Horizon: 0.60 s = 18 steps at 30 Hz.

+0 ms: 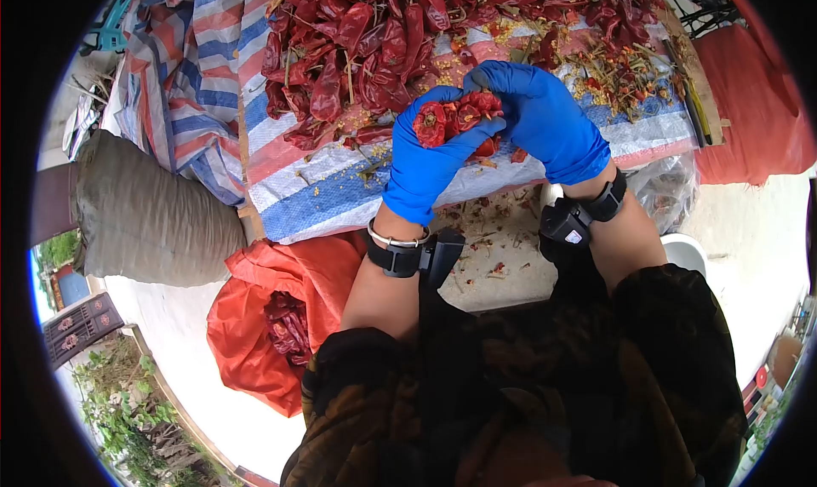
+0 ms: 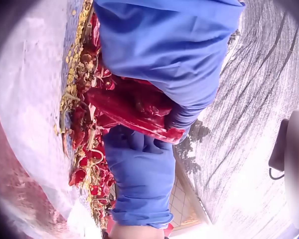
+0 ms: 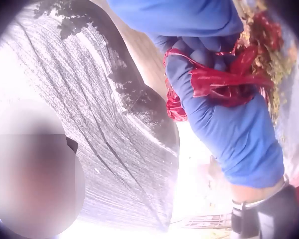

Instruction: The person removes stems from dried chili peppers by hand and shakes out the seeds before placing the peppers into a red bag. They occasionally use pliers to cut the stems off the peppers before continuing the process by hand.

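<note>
Both hands wear blue gloves and meet above the near edge of the striped sheet. My left hand [image 1: 425, 163] grips several dried red chili peppers [image 1: 455, 119], their round stem ends facing up in the head view. From the other side my right hand [image 1: 549, 117] closes over the same bunch, thumb and fingers against it. In the left wrist view a long flattened chili pepper [image 2: 132, 107] sticks out between the two gloves. The right wrist view shows torn-looking, shiny red skin [image 3: 224, 82] lying across the left hand's fingers. Parts of the bunch are hidden by the gloves.
A heap of dried chilies [image 1: 374, 53] covers the far side of the striped sheet [image 1: 298, 193]. Stems and yellow seeds [image 1: 630, 78] lie at the right. Below the left edge stand a red sack [image 1: 247, 334] with chilies inside and a full grey sack [image 1: 153, 214].
</note>
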Tool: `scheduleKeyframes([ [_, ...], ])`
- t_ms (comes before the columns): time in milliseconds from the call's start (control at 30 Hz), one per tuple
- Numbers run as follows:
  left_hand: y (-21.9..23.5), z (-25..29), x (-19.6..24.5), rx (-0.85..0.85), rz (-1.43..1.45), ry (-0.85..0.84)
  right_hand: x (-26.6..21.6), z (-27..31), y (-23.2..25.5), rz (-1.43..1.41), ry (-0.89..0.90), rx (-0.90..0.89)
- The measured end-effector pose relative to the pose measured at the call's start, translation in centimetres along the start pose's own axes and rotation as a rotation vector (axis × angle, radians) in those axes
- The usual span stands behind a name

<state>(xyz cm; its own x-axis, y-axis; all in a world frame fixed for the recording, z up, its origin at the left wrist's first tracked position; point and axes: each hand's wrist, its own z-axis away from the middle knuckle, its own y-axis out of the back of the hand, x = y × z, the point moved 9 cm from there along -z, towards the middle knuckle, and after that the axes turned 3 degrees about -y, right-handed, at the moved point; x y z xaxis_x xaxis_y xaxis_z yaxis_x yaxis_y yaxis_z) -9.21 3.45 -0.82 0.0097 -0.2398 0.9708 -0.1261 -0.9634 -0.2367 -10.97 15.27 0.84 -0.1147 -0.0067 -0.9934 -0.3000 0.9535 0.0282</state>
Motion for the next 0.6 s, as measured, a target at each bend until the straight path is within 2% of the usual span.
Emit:
scheduleKeyframes([
  [67,0.3,-0.1,0.2,0.018,0.014,-0.043,0.7,0.1,-0.8,-0.215,-0.089,-0.04],
  [100,0.3,-0.1,0.2,0.017,-0.054,-0.035,0.7,0.1,-0.9,-0.215,-0.088,-0.036],
  [167,0.1,-0.2,0.2,0.014,-0.123,-0.026,2.7,0.5,-0.8,-0.334,-0.341,0.068],
  [200,0.0,-0.3,0.5,0.043,-0.106,-0.064,2.3,0.4,-1.0,-0.333,-0.34,0.07],
  [267,-0.1,-0.4,1.0,0.069,-0.087,-0.107,-0.2,0.1,0.9,-0.464,-0.122,0.29],
  [333,-0.4,-0.5,0.2,0.053,-0.142,0.004,0.6,0.0,1.0,-0.51,-0.12,0.315],
  [367,-0.4,-0.6,-0.2,0.05,-0.139,0.003,1.0,0.1,1.2,-0.56,-0.122,0.339],
  [433,-0.5,-0.9,0.7,0.065,-0.184,-0.17,0.9,0.3,1.5,-0.546,-0.145,0.357],
  [467,-0.4,-0.9,0.5,0.062,-0.181,-0.171,1.0,0.4,1.6,-0.536,-0.167,0.372],
  [533,-0.4,-1.0,-0.7,0.06,-0.138,0.01,1.9,0.2,1.9,-0.559,-0.159,0.34],
  [600,-0.9,-1.0,-0.3,0.047,-0.07,0.035,2.0,-0.1,1.9,-0.581,-0.148,0.308],
])
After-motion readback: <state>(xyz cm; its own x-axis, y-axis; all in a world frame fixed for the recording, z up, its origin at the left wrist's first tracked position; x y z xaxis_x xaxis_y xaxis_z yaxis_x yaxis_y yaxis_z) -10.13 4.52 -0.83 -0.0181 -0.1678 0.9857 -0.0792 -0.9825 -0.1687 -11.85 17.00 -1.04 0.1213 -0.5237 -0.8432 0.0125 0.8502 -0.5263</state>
